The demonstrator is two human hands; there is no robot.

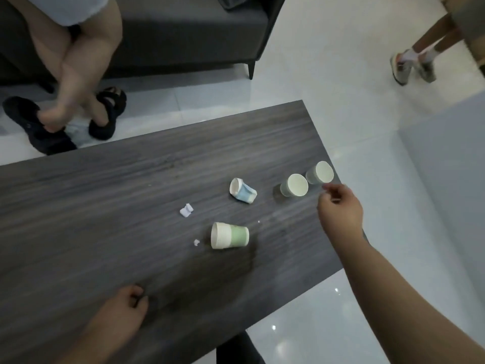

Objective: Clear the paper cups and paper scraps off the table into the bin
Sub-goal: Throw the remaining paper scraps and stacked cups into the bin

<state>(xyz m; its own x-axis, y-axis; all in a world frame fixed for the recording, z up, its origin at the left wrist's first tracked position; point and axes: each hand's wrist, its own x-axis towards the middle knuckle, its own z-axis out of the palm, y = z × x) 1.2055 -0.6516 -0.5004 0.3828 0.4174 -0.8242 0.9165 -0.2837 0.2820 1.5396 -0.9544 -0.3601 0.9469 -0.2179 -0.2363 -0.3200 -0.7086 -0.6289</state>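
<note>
Left hand curled, empty, near table edge; right hand loosely curled, empty, approx. touching far-right upright cup: light, crushable; prob. grip sidewall gently.

Lounge or waiting area: dark grey sofa, low wood-grain table, glossy white tiled floor, people seated and standing nearby

upright cups: two, side by side nr table's right edge
green cup: on its side, mid-table
blue cup: crushed, lying down
scraps: white bit, smaller bit, left of green cup
</note>
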